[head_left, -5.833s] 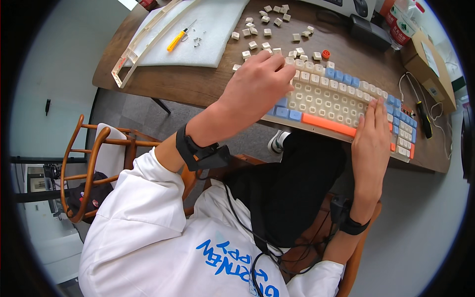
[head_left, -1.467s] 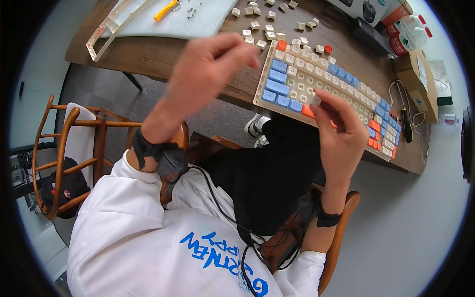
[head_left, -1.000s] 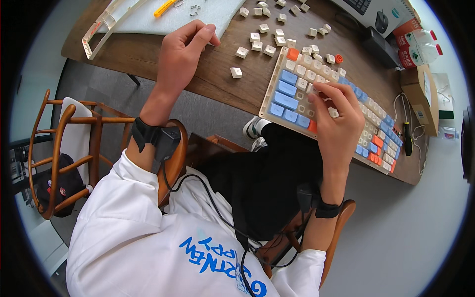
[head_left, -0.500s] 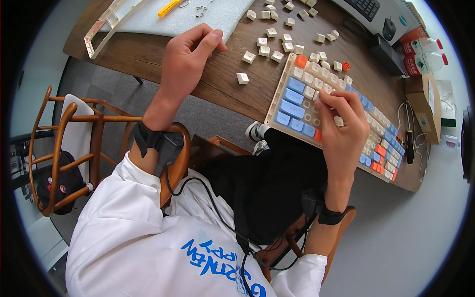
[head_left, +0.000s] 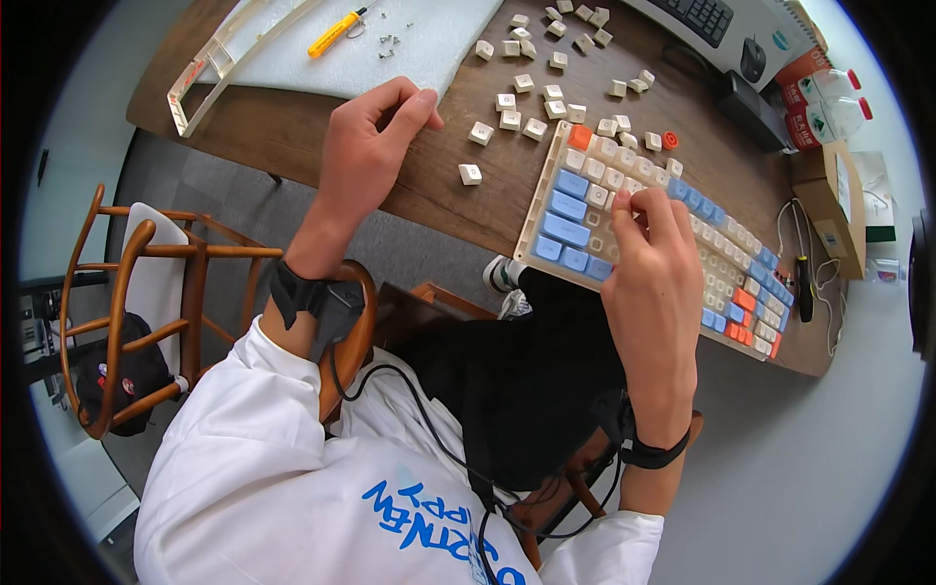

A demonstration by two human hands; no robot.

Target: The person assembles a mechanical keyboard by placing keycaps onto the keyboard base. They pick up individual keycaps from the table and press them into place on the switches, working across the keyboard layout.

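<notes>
A compact keyboard (head_left: pixel 565 231) lies tilted at the desk's front edge, with blue, orange and off-white keycaps and some bare switches in its left part. My right hand (head_left: pixel 658 258) is over it, thumb and forefinger pinched at a pale keycap in the letter rows; the fingers largely hide that keycap. My left hand (head_left: pixel 369 156) hovers near the front edge, left of the keyboard. Its fingers are curled with the thumb against the forefinger, and whatever may be inside is hidden. Loose white keycaps (head_left: pixel 510 120) lie scattered beyond the keyboard.
A yellow screwdriver (head_left: pixel 334 35) and small screws (head_left: pixel 390 41) lie on a white foam sheet (head_left: pixel 429 58). A pale frame (head_left: pixel 222 63) overhangs the desk's left edge. Bottles (head_left: pixel 829 107), a cardboard box (head_left: pixel 827 210) and a dark screwdriver (head_left: pixel 805 292) are at the right.
My right hand has shifted slightly left, its fingertips still at the letter rows. A keycap seen by its fingers earlier is out of sight. My left hand keeps its curled pose.
</notes>
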